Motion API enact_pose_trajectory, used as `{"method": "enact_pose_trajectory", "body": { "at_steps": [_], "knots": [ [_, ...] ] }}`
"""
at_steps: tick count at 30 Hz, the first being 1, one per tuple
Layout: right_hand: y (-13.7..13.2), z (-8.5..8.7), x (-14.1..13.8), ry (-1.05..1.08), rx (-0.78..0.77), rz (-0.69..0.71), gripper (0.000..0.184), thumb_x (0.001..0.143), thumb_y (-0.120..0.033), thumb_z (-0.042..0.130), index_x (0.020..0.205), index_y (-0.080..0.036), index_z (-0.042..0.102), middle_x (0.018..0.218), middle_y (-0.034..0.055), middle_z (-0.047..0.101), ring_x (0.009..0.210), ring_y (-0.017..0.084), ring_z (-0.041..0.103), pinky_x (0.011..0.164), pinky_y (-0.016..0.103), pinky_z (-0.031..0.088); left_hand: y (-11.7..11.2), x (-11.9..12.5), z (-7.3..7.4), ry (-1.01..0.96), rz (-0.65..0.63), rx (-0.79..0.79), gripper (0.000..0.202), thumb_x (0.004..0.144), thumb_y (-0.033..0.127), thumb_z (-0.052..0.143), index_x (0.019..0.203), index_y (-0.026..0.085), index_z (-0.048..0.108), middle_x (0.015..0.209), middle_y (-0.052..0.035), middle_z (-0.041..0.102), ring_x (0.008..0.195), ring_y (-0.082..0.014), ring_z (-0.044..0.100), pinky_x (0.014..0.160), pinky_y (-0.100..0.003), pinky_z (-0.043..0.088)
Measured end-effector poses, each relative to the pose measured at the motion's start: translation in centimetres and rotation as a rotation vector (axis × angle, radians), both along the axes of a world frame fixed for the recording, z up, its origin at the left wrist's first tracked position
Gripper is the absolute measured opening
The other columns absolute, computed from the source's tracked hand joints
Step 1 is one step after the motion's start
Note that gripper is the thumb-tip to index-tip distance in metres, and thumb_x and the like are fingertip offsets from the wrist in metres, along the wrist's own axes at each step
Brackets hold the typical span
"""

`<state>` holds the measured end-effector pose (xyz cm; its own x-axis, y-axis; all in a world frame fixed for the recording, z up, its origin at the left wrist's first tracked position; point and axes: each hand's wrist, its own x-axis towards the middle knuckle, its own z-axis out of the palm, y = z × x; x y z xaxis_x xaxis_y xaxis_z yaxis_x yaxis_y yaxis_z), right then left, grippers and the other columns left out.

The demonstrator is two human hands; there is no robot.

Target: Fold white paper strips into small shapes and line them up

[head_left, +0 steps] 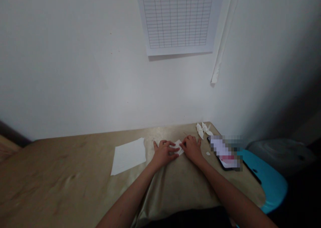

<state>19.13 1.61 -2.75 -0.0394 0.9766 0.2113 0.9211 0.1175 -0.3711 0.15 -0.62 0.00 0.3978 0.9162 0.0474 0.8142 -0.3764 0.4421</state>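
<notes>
A small folded piece of white paper (179,143) lies on the cloth-covered table between my two hands. My left hand (164,152) rests palm down with its fingers spread, the index finger and thumb pressing on the paper's left part. At the paper's right edge, my right hand (192,147) has its thumb and index finger together on it, while its outer fingers stick out. Both hands partly cover the paper. To the left of my left hand, apart from it, lies a flat white paper sheet (129,156).
Folded white paper pieces (203,130) stand at the table's back right corner. A phone (223,152), partly blurred, lies right of my right hand, with a small white scrap (208,153) beside it. A turquoise stool (272,181) is beyond the table's right edge. A printed chart (178,24) hangs on the wall.
</notes>
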Motion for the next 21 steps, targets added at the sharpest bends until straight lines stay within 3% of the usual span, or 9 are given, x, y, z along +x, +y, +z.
{"method": "enact_pose_trajectory", "body": {
  "at_steps": [9,16,21],
  "knots": [
    [-0.1,-0.3,0.3,0.032,0.054,0.004,0.020,0.095,-0.038,0.055,0.100,-0.021,0.062,0.112,0.0075,0.062,0.116,0.027,0.051,0.113,0.062,0.013,-0.1,0.3,0.1,0.034,0.022,0.065,0.034,0.081,0.054,0.072,0.115,0.048,0.070,0.129,0.0018,0.064,0.131,-0.0328,0.041,0.110,-0.080,-0.006],
    [-0.1,0.2,1.4,0.059,-0.025,0.095,0.018,0.095,-0.030,0.051,0.106,-0.024,0.065,0.118,0.0068,0.061,0.122,0.025,0.050,0.114,0.059,0.012,-0.2,0.3,0.2,0.083,0.003,0.073,0.041,0.083,0.054,0.070,0.124,0.051,0.065,0.137,0.0031,0.060,0.133,-0.0345,0.039,0.109,-0.080,-0.010],
    [-0.6,0.8,2.1,0.084,-0.075,0.163,0.035,0.085,-0.043,0.066,0.114,-0.026,0.064,0.122,0.0066,0.060,0.126,0.027,0.047,0.117,0.059,0.009,-0.2,0.4,0.2,0.101,-0.004,0.077,0.043,0.085,0.055,0.067,0.128,0.051,0.062,0.139,0.0028,0.058,0.134,-0.0356,0.038,0.108,-0.080,-0.012]
  ]
}}
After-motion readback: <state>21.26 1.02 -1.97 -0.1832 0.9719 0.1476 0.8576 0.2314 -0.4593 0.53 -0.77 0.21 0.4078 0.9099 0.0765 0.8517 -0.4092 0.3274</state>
